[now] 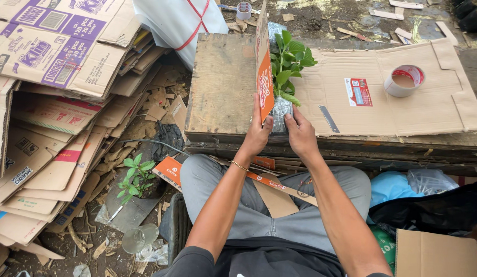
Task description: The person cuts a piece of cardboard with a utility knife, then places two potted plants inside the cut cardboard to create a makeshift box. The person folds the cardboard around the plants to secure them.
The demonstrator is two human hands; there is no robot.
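A small green-leaved plant (288,64) with its base wrapped in clear plastic (281,114) stands at the front edge of a wooden pallet table (220,87). My left hand (257,132) presses an orange and brown cardboard flap (262,66) upright against the plant's left side. On the right, my right hand (300,132) grips the plastic-wrapped base. A flattened brown cardboard sheet (392,102) lies under and beside the plant.
A roll of tape (404,80) and a slim metal blade (329,118) lie on the sheet. Stacked flattened boxes (54,102) fill the left. A second small plant (135,177) and a clear cup (138,238) sit on the ground. Bags (418,195) lie at right.
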